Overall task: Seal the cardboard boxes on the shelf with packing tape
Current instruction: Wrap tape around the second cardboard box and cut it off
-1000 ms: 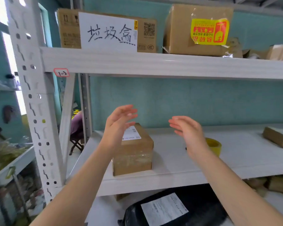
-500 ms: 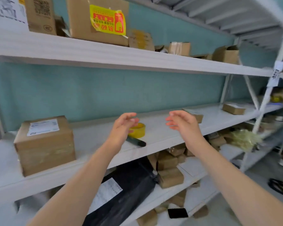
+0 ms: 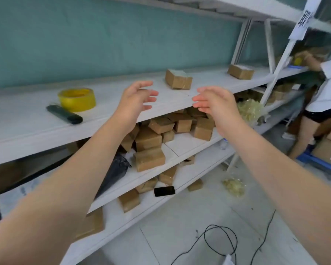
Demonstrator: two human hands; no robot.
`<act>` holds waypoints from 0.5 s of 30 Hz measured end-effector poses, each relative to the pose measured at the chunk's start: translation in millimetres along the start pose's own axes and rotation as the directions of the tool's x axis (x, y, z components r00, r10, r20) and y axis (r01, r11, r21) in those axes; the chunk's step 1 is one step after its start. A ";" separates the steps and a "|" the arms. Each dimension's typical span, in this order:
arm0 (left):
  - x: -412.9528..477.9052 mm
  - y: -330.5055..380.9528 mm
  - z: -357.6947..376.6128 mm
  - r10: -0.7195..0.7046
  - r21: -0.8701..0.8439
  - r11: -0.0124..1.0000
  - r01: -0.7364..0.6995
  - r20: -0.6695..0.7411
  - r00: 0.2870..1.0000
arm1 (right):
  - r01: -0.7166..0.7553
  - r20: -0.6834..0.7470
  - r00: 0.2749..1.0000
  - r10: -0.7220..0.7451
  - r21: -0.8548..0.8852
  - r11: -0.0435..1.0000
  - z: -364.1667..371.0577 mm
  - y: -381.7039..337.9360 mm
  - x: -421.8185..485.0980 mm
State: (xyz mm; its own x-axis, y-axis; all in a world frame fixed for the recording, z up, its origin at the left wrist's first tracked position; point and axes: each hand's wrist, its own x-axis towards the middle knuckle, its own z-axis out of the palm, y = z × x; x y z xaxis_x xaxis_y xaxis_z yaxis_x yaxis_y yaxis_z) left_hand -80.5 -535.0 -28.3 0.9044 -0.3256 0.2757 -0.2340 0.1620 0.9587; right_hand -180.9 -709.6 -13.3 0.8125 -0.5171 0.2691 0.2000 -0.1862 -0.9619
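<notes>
Above the front edge of the white shelf [image 3: 27, 119], the left hand [image 3: 136, 101] and the right hand [image 3: 216, 104] hover with palms turned toward each other, fingers spread and only loosely bent. Neither holds or touches anything. The gap between them looks about right for taking a parcel by its two sides, so I judge this a reach toward the small cardboard box [image 3: 178, 79] that sits on the same board just beyond them, nearer the teal wall. It lies askew, one corner toward the hands, and a glossy film shows on its front face; whether its top seam is taped cannot be told. A second box [image 3: 240, 71] rests farther right on that board, well apart from the first. The roll of yellow packing tape [image 3: 76, 99] lies flat on the shelf to the left of the left hand, near but not within its fingers, with a dark pen-shaped tool [image 3: 64, 114] just beside it toward the front edge. The pair is probably parked there so both hands are free to fetch a box and bring it alongside. On the board below, a heap of boxes [image 3: 161, 134] is piled loosely, and lower down a black phone [image 3: 164, 191] lies at a shelf edge. Another person [image 3: 325, 92] works at the far right bay.
</notes>
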 end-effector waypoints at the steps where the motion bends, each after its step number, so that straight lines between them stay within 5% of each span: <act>1: 4.1 -5.6 7.8 -0.014 0.017 1.000 0.014 0.008 1.000 | -0.010 0.000 1.000 0.010 -0.006 1.000 -5.6 7.5 5.7; 15: 160.4 -28.7 80.0 0.072 -0.050 0.996 -0.071 0.028 0.997 | 0.041 -0.042 0.998 -0.040 0.032 0.999 -23.1 33.6 176.0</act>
State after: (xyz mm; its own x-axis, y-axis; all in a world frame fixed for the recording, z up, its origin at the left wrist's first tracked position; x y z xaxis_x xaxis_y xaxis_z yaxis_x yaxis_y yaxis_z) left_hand 42.8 -666.3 -6.0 0.8749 -0.3390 0.3460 -0.2791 0.2310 0.9321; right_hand -43.9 -826.2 2.8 0.7805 -0.5436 0.3088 0.2506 -0.1804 -0.9511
